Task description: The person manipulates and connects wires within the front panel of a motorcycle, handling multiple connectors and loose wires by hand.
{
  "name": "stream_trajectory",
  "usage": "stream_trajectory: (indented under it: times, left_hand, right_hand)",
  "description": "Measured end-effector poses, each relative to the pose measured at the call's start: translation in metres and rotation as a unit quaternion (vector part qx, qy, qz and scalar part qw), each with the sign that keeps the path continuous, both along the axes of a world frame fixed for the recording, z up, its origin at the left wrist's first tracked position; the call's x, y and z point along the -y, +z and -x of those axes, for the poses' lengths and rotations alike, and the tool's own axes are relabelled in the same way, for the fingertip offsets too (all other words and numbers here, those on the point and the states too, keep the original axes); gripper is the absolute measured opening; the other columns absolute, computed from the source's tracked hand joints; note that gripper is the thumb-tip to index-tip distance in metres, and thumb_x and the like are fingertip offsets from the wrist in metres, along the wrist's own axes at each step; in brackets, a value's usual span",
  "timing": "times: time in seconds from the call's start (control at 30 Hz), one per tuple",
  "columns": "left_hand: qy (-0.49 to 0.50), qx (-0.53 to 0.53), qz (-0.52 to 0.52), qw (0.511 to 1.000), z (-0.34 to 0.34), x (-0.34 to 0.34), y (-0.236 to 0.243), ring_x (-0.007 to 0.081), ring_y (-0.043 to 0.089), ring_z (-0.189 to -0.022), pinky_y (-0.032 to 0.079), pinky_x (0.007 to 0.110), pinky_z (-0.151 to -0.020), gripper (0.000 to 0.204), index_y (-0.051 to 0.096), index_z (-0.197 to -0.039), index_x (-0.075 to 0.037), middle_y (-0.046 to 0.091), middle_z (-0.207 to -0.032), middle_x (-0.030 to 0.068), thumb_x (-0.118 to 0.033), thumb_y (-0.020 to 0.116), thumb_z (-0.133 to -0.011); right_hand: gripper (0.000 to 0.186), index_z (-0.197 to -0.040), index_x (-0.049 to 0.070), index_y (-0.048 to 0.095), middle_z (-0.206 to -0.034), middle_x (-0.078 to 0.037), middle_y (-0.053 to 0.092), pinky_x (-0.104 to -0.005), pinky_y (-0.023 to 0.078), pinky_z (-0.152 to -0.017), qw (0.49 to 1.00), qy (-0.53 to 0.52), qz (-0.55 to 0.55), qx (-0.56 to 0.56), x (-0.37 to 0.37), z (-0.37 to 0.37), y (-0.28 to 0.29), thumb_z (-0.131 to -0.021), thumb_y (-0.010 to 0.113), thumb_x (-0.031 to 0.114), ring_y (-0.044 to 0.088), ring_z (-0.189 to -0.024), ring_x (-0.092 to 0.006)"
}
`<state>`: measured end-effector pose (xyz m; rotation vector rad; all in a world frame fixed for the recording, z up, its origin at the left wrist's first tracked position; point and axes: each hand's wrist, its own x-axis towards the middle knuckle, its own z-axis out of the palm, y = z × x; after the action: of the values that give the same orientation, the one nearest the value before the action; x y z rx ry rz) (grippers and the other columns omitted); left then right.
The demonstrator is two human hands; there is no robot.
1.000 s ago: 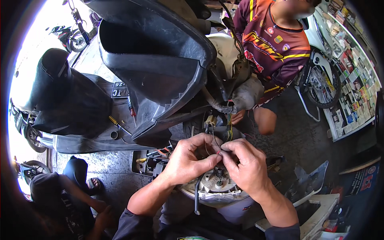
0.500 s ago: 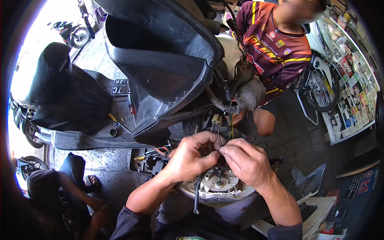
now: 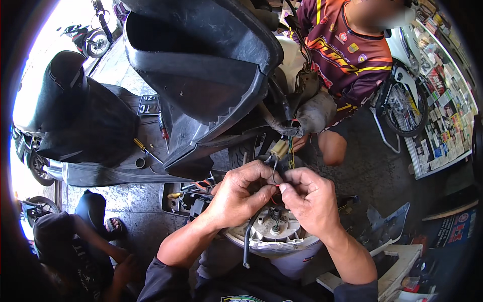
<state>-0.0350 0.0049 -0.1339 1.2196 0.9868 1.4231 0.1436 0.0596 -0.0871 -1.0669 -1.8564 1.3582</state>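
Note:
My left hand (image 3: 241, 195) and my right hand (image 3: 311, 201) meet fingertip to fingertip in front of me. Both are closed in a pinch on a thin wire (image 3: 277, 185), which shows a bit of red between them; its ends are hidden by my fingers. A pale yellowish plug connector (image 3: 279, 148) with grey leads hangs just above my fingertips. More coloured wires (image 3: 290, 160) come down beside it from the dark wiring bundle (image 3: 297, 128). Below my hands, a whitish lamp housing (image 3: 282, 243) rests at my lap, and a black cable (image 3: 246, 246) dangles over it.
A scooter's black front panel (image 3: 201, 95) fills the upper middle. Screwdrivers (image 3: 163, 132) lie on its footboard. Behind an open tool tray (image 3: 173, 204) is the floor. One person (image 3: 347, 60) sits across from me, another (image 3: 65, 246) at lower left. A white frame (image 3: 397, 267) stands at right.
My right fingers have shifted and opened out slightly, and red now shows on the wire between my hands. The plug connector sits more in view above them. The view has shifted slightly.

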Motion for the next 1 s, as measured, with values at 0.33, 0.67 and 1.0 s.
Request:
stream_trajectory:
  times: [0.33, 0.67, 1.0]
  left_hand:
    - [0.012, -0.03, -0.024, 0.999, 0.001, 0.0, 0.002, 0.0103, 0.064, -0.09, 0.053, 0.026, -0.08, 0.01, 0.067, -0.102, 0.002, 0.066, -0.097, 0.0064, 0.006, 0.064, -0.094]
    - [-0.021, 0.068, 0.063, 0.996, 0.002, 0.001, 0.005, 0.0064, 0.06, -0.09, 0.051, 0.024, -0.08, 0.011, 0.063, -0.106, 0.003, 0.065, -0.095, 0.0023, 0.004, 0.062, -0.096]
    - [-0.028, 0.042, 0.035, 0.998, 0.004, 0.0, 0.002, 0.0066, 0.06, -0.092, 0.051, 0.024, -0.08, 0.013, 0.064, -0.107, 0.002, 0.065, -0.097, 0.002, 0.005, 0.062, -0.094]
  right_hand:
    - [0.017, -0.108, -0.006, 0.069, -0.078, -0.005, 0.068, -0.0234, 0.05, -0.056, 0.992, 0.049, 0.102, 0.058, -0.014, -0.006, 0.012, -0.098, 0.064, 0.007, 0.06, -0.063, -0.0052]
    - [0.016, -0.108, -0.005, 0.069, -0.077, -0.001, 0.065, -0.0213, 0.048, -0.055, 0.991, 0.044, 0.128, -0.005, -0.009, -0.012, 0.003, -0.099, 0.061, 0.006, 0.058, -0.062, -0.0038]
    - [0.017, -0.107, -0.003, 0.069, -0.076, 0.001, 0.062, -0.0205, 0.047, -0.054, 0.98, 0.071, 0.184, 0.005, -0.017, -0.014, 0.01, -0.101, 0.066, 0.013, 0.057, -0.062, -0.0028]
